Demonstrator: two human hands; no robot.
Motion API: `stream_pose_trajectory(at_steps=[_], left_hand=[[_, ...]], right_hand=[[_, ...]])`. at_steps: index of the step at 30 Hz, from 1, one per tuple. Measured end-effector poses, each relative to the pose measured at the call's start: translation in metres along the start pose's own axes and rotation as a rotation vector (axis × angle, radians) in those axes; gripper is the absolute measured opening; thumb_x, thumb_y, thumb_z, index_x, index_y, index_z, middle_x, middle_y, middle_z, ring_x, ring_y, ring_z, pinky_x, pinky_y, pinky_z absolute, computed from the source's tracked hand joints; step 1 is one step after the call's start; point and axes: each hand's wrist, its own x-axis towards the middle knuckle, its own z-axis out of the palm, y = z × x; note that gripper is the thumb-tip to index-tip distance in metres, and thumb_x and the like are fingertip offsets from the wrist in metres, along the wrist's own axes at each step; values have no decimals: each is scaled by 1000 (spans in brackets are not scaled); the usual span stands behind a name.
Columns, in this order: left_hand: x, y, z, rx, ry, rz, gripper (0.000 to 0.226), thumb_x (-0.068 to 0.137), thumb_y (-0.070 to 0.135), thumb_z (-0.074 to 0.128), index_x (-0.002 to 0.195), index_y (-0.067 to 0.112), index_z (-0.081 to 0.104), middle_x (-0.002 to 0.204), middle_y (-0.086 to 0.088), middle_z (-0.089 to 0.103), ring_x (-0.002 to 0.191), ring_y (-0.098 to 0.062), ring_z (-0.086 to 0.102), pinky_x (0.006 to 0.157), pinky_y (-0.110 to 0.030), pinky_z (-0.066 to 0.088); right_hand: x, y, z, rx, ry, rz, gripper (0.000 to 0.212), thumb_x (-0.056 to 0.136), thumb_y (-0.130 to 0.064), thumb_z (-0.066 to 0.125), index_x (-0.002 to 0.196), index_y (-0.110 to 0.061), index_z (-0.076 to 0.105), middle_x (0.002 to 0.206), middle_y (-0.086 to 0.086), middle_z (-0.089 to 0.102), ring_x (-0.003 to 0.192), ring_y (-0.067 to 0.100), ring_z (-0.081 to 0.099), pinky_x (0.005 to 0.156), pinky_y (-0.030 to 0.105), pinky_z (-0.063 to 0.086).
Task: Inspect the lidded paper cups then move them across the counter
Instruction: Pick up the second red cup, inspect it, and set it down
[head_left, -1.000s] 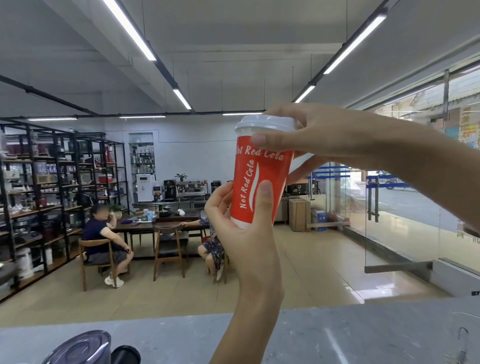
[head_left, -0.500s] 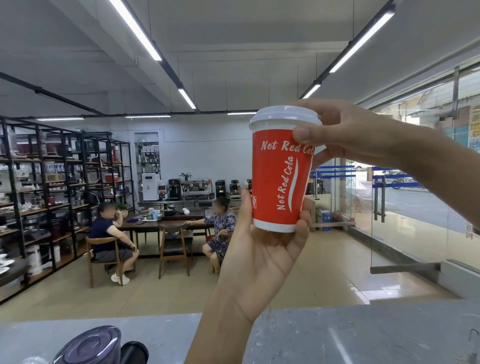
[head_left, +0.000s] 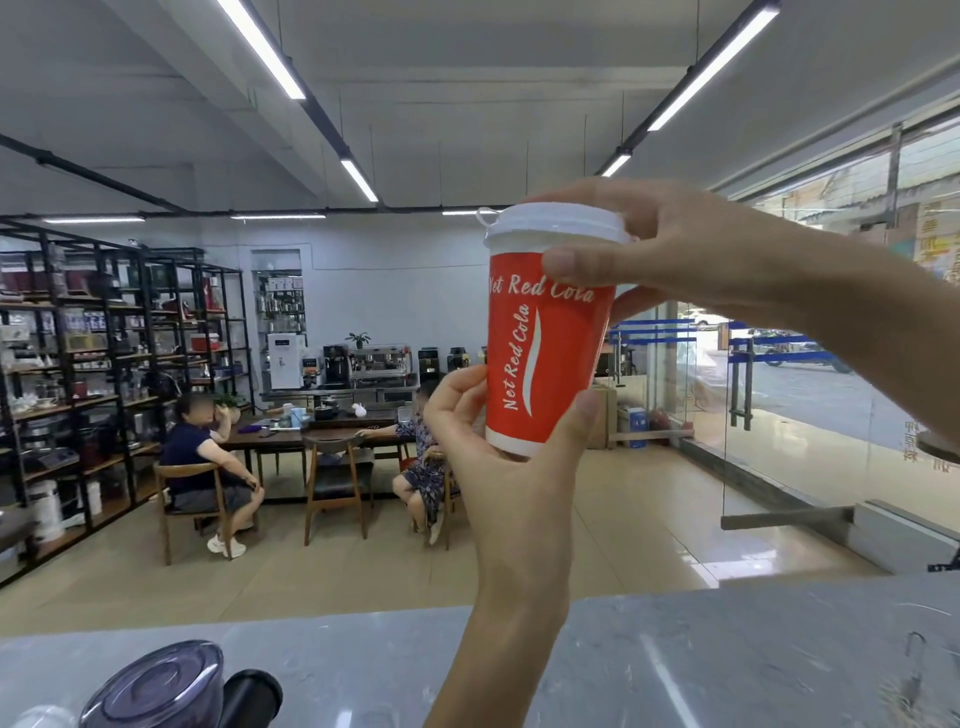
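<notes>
One red paper cup (head_left: 545, 358) held up in the air above the grey counter (head_left: 727, 654), roughly upright. Long axis near vertical, white lid (head_left: 556, 226) up, base down, top leaning slightly right. "Net Red Cola" printed twice on the side facing the camera: once across under the rim, once running up the wall.

Left hand (head_left: 506, 467) comes up from below the cup and grasps its base, thumb up the right of the wall, fingers on the left edge. Right hand (head_left: 691, 260) reaches in from the right and clamps the top, thumb across the front just under the lid, fingers over and behind the lid. Both hands closed on the cup.

Versus 0.5 s ago: the cup has tipped a little off plumb and the lettering has turned, first letter of the upper text now cut at the left edge. The right thumb sits further across the front; the left thumb is now on the right side of the wall.

Count: 1 cup, 1 lid, 2 hands. On the counter below and left of the cup, 1 dark clear-lidded container (head_left: 156, 686) with 1 black knob (head_left: 249, 696) beside it. Behind the cup, 2 people seated at a table (head_left: 311, 434).
</notes>
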Motion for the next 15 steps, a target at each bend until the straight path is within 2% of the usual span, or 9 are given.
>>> stream_pose_trajectory(at_steps=[2,4,6,10,13,15], left_hand=[[1,0,1,-109,-37,-92,62,76,34,80,126,32,44,127,-5,64,109,-18,70,88,-31,59],[4,3,-2,-230,-85,-236,67,73,48,73,132,27,48,126,-8,69,113,-25,69,99,-45,55],[5,4,-5,-280,-155,-336,73,69,54,72,130,18,55,119,-10,73,106,-29,72,100,-52,53],[2,-3,-7,-262,-196,-364,70,63,55,82,121,19,64,116,-9,75,106,-30,72,99,-53,54],[-2,-4,-11,-154,-194,-337,77,69,53,79,133,18,55,124,-8,71,113,-29,69,102,-54,51],[-15,-12,-15,-17,-175,-277,69,74,50,79,132,27,52,121,3,72,111,-20,70,96,-46,56]], right_hand=[[-3,0,-3,4,23,-13,56,75,-54,78,127,-49,59,114,-16,72,106,7,71,73,23,61],[-6,1,-5,18,28,-18,58,72,-52,74,128,-48,60,116,-15,71,108,9,70,75,24,61],[-8,4,-6,39,20,-28,57,72,-51,72,128,-48,60,115,-14,72,108,10,70,74,23,60],[-13,10,-5,70,18,-14,57,68,-51,71,124,-49,61,113,-11,73,106,12,71,76,26,61],[-21,13,-4,108,-7,39,63,69,-48,76,129,-51,57,120,-11,70,111,13,70,80,29,61],[-36,17,5,103,-46,104,66,71,-51,79,131,-58,52,124,-19,67,111,9,69,77,25,61]])
